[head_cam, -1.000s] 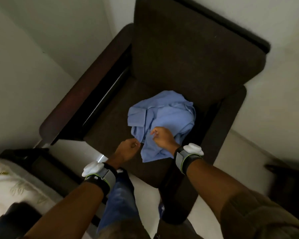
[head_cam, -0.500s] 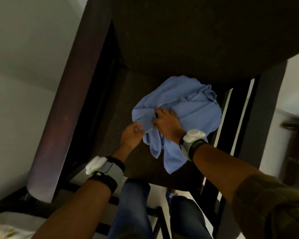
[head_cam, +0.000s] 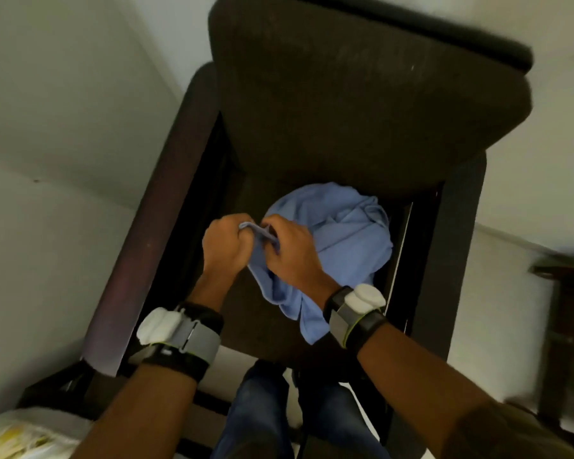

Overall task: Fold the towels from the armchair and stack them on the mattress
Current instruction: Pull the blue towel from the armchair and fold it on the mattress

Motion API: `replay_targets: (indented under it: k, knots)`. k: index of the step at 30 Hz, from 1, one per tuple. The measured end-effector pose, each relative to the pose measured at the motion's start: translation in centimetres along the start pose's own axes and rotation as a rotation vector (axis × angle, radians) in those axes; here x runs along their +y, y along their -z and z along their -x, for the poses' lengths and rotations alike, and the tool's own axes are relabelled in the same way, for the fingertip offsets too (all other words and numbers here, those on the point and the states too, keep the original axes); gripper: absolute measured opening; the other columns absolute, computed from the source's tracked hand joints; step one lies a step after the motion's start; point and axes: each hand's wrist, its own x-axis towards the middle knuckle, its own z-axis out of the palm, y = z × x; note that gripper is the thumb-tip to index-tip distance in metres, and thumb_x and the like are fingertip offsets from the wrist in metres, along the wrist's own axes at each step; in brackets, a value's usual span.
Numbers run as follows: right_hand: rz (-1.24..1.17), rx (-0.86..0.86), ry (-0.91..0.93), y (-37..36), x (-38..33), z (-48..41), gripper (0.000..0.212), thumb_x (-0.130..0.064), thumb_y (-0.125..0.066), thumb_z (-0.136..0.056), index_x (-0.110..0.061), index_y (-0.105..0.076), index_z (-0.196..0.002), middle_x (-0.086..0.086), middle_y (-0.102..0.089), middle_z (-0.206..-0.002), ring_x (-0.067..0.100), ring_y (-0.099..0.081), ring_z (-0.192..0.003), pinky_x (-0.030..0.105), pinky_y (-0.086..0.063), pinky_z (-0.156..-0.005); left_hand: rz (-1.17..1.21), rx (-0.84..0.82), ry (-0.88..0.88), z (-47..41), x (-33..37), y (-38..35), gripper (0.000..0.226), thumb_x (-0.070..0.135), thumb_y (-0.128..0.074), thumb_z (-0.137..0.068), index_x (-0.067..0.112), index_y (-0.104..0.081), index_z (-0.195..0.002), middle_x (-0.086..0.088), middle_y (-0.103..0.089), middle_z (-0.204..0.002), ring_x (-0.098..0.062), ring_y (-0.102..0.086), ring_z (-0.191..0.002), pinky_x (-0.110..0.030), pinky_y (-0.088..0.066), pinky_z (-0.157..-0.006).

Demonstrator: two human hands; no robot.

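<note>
Both hands are meeting near the middle of the view, over the seat of a dark brown armchair (head_cam: 345,94). The left hand (head_cam: 226,243) is clenching its curled fingers round a bunched edge of a light blue towel (head_cam: 345,233). The right hand (head_cam: 289,253), just beside it at 3 o'clock, is pinching the same edge. The towel is lying crumpled on the seat, spreading from the hands toward 2 o'clock and trailing toward 5 o'clock, under the right wrist. Each wrist is wearing a dark band (head_cam: 179,336) with a white block on it. Legs in blue jeans (head_cam: 262,409) are standing at 6 o'clock. A corner of the pale, yellow-patterned mattress (head_cam: 20,435) is showing at 8 o'clock, well apart from the towel.
</note>
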Motion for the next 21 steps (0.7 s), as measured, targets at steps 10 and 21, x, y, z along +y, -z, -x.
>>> replay_targets:
  k: [10,21]
  knots:
    - [0.057,0.067,0.020,6.8,-2.6,-0.4,0.005,-0.023,-0.053,-0.096,-0.022,-0.058,-0.096,0.003,-0.065,-0.080,0.021,-0.060,-0.070,0.044,-0.049,-0.066,0.138,0.267,-0.069,5.3,6.2,8.0,0.024,0.016,-0.040,-0.074,0.007,-0.051,-0.055,-0.007,-0.046,-0.049,-0.027,-0.042,-0.044,-0.036,-0.033,-0.046]
    - [0.147,0.105,0.313,10.3,-16.2,-3.2,0.014,-0.026,-0.057,-0.093,-0.018,-0.069,-0.092,0.000,-0.069,-0.082,0.017,-0.061,-0.071,0.029,-0.047,-0.063,-0.390,0.223,-0.300,5.1,9.4,14.3,0.024,0.013,-0.056,-0.067,0.016,-0.068,-0.088,-0.007,-0.069,-0.075,-0.033,-0.065,-0.070,-0.040,-0.052,-0.073]
